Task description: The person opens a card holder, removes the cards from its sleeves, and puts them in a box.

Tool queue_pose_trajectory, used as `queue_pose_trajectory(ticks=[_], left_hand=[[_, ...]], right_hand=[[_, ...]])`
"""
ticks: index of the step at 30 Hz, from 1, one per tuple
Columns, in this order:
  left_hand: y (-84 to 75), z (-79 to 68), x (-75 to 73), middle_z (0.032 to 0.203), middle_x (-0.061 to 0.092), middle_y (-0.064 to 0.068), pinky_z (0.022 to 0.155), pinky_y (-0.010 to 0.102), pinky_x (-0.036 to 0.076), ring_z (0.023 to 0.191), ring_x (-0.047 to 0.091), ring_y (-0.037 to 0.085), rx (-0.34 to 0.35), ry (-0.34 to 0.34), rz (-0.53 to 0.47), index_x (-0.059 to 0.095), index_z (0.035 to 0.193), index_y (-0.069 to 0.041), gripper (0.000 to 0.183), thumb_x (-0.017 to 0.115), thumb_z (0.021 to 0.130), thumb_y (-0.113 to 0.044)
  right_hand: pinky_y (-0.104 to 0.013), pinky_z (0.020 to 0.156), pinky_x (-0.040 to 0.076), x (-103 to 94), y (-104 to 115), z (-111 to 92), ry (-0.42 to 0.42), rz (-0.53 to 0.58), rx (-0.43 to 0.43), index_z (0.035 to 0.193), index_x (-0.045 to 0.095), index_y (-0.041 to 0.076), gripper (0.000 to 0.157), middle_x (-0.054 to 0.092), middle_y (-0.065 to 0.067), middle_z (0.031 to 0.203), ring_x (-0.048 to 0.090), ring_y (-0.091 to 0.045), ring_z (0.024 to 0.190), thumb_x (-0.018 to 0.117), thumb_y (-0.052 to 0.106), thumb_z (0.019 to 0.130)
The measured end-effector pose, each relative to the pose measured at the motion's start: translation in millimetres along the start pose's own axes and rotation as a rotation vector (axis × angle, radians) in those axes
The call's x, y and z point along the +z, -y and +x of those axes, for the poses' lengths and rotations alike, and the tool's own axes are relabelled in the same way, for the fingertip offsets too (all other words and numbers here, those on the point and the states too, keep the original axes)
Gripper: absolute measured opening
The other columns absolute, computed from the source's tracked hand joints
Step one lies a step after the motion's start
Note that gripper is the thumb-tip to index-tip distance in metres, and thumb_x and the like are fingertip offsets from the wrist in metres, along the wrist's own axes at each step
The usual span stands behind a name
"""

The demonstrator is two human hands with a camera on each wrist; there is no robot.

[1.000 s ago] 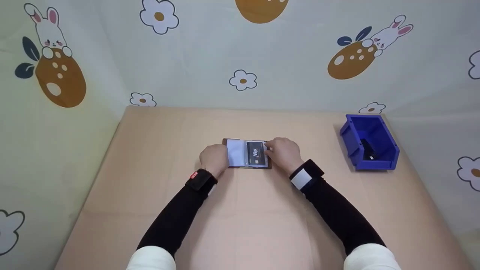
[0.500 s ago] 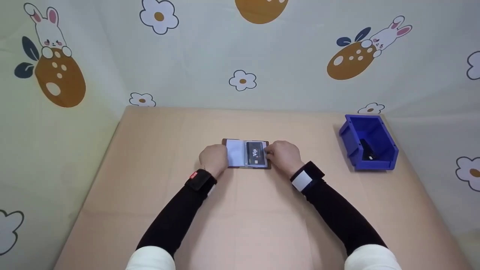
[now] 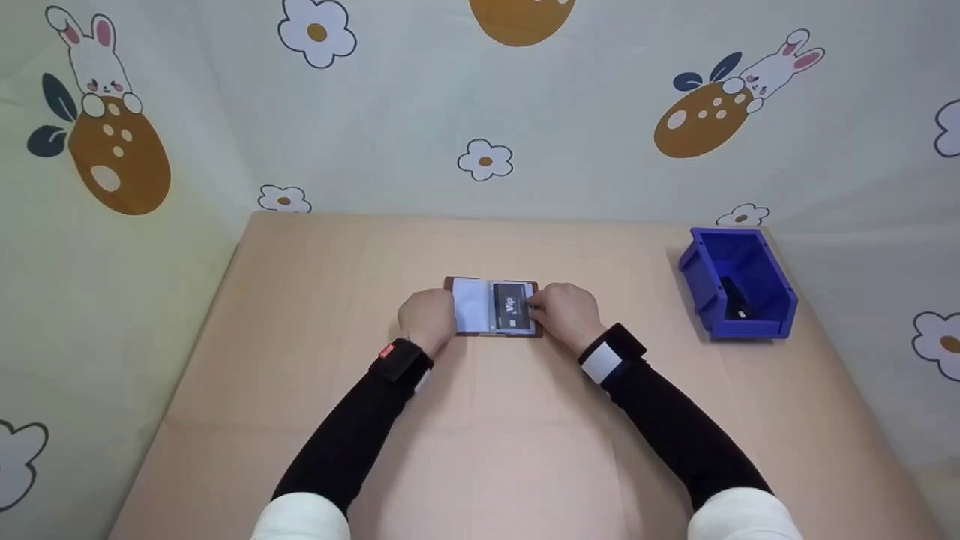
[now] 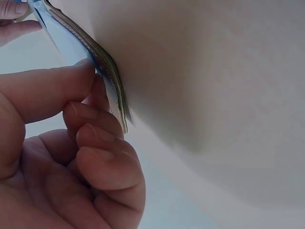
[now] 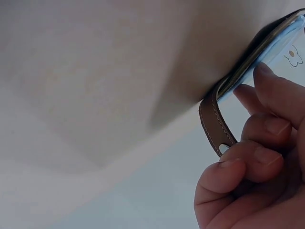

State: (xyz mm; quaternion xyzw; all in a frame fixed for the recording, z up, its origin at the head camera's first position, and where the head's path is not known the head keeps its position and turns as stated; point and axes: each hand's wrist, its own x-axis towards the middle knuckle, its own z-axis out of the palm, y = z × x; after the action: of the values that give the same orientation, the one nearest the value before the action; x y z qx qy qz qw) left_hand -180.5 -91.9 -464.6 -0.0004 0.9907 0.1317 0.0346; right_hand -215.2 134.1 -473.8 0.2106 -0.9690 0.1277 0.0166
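An open card holder [image 3: 471, 304] with a brown cover and clear bluish sleeves lies on the table. A dark card [image 3: 512, 319] printed "Vip" shows in its right-hand sleeve. My left hand [image 3: 427, 319] grips the left edge, and the left wrist view shows thumb and forefinger pinching the stitched cover [image 4: 88, 40] there. At the opposite side, the thumb and forefinger of my right hand [image 3: 568, 313] pinch the sleeve edge beside the card. A brown strap with a snap [image 5: 213, 121] hangs off the cover near my right fingers in the right wrist view.
Toward the back right of the table [image 3: 330, 262] stands a blue plastic bin [image 3: 750, 328]. A small black object [image 3: 733, 296] lies inside it. Patterned cloth [image 3: 405, 112] with rabbits and flowers hangs behind the table and along its sides.
My right hand has shifted slightly down along the right edge of the card holder. The left hand, the card and the bin keep their places.
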Motion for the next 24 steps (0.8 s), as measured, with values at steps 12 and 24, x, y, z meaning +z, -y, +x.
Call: queue_pose_trajectory(ticks=[12,24], left_hand=[[0.2,-0.7,-1.4,0.09,0.07,0.016,0.06,0.048,0.055,0.083,0.068,0.033,0.005,-0.006,-0.004,0.07,0.085,0.0,0.012,0.059,0.088,-0.002],[2.5,0.2,-1.9,0.09,0.07,0.015,0.061,0.047,0.055,0.082,0.067,0.031,0.0,0.02,-0.029,0.07,0.085,-0.001,0.013,0.058,0.088,-0.003]], right_hand=[[-0.043,0.072,0.053,-1.3,0.8,0.5,0.021,0.012,0.008,0.104,0.079,0.015,0.019,0.074,-0.007,0.097,0.069,-0.026,0.088,0.078,0.023,0.086],[-0.044,0.073,0.053,-0.2,2.5,-0.4,0.022,-0.007,0.005,0.104,0.079,0.013,0.019,0.074,-0.009,0.097,0.069,-0.028,0.089,0.077,0.02,0.086]])
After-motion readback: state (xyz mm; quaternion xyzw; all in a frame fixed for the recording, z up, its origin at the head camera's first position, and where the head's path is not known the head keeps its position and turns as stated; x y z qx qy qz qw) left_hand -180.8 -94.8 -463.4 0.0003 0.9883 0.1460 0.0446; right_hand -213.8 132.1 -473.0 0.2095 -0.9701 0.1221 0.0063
